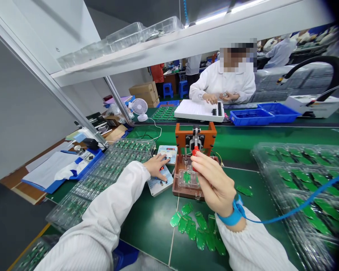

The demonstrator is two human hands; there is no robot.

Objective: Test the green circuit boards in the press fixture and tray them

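My right hand (214,180), with a blue wrist strap (231,216) on, is wrapped round the red lever handle (196,152) of a toggle clamp. That clamp is mounted on a test fixture (180,131) with an orange frame and a brown base. Under the clamp, a green circuit board (187,177) lies in the clear plate, partly hidden by my hand. My left hand (157,166) is spread over two white meter boxes, its fingers on the upper box (171,150) and thumb over the lower box (158,187). Several loose green boards (201,221) lie in front of the fixture.
Clear trays of green boards stand at left (101,177) and right (302,177). One board (244,191) lies right of the fixture. Across the bench, a co-worker in white handles parts over a white tray (196,110), beside blue bins (251,116). A shelf (147,56) hangs overhead.
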